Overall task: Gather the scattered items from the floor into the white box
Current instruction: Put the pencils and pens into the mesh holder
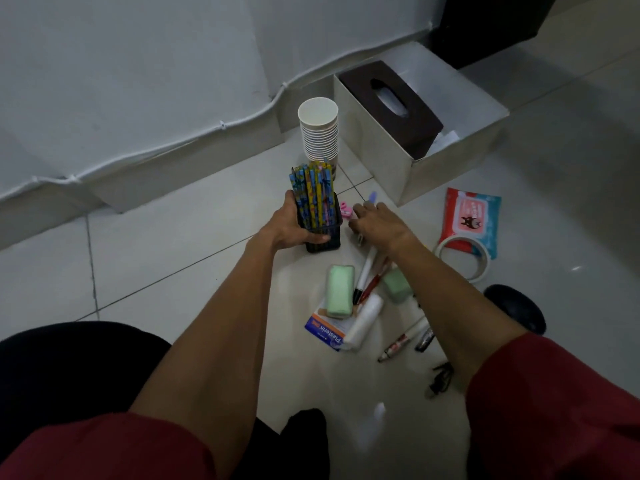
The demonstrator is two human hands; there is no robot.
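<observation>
Our left hand (pixel 291 226) curls round the black holder (pixel 334 221) packed with pencils (pixel 313 188); just right of it our right hand (pixel 377 221) hovers spread. Beyond that, the white box (pixel 374 150) holds a tissue box (pixel 391 105).

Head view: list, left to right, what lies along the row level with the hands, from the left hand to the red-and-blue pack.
left hand → pencil holder → pink sharpener → right hand → wet wipes pack

The tissue box (pixel 408 123) fills most of the white box (pixel 374 147), leaving a gap at its right end.
</observation>
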